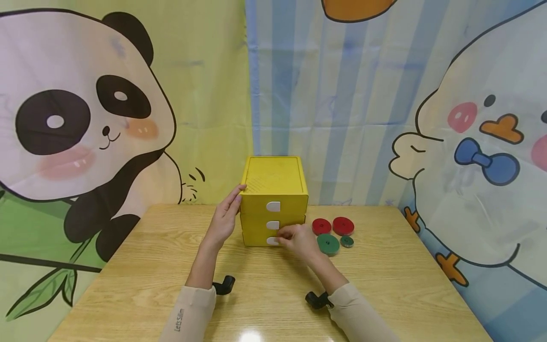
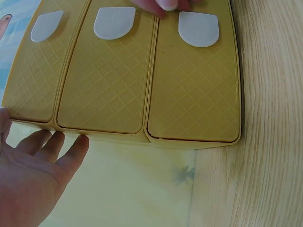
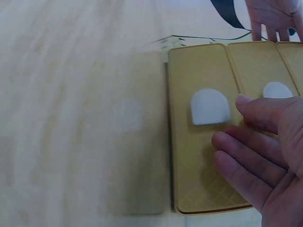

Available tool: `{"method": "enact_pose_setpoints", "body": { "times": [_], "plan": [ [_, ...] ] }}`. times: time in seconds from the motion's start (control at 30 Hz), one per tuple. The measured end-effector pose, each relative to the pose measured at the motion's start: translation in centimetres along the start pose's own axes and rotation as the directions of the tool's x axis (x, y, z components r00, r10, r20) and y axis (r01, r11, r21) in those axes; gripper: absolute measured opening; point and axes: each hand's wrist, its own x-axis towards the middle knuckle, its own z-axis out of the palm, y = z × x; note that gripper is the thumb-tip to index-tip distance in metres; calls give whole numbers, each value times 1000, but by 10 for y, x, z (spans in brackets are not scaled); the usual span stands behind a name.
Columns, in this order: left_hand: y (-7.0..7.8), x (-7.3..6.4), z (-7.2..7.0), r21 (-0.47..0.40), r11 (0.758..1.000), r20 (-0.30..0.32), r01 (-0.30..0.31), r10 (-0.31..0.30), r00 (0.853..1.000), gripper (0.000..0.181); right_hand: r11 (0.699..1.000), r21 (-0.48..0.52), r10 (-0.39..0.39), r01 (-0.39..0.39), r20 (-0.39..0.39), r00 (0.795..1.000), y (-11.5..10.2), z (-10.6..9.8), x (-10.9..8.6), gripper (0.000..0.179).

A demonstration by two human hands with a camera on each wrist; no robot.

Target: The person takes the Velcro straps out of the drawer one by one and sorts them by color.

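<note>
A yellow three-drawer box (image 1: 273, 205) stands on the table, each drawer front bearing a white rounded pull tab. All the drawers sit flush. My left hand (image 1: 224, 221) touches the box's left side with straight fingers, as the left wrist view also shows that hand (image 2: 35, 172). Before the lower drawers is my right hand (image 1: 299, 241), its fingers beside the bottom drawer's white tab (image 3: 209, 107). In the right wrist view this hand (image 3: 272, 146) has thumb and fingers apart, loosely bent, with nothing visible between them.
Right of the box lie two red button-like discs (image 1: 343, 226), a larger green disc (image 1: 328, 244) and a small dark green one (image 1: 347, 242). The wooden table (image 1: 141, 266) meets a cartoon-printed curtain (image 1: 354, 118) behind the box.
</note>
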Motion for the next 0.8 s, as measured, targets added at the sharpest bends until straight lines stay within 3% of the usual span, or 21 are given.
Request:
{"method": "enact_pose_setpoints", "body": {
  "times": [0.37,0.8],
  "plan": [
    [0,2,0,0,1000,1,0,0,1000,46,995,-100,-15,18,31,999,5,14,-2,6],
    [2,1,0,11,1000,-10,3,-3,1000,45,997,-76,-18,22,60,998,5,13,-2,8]
  ]
}}
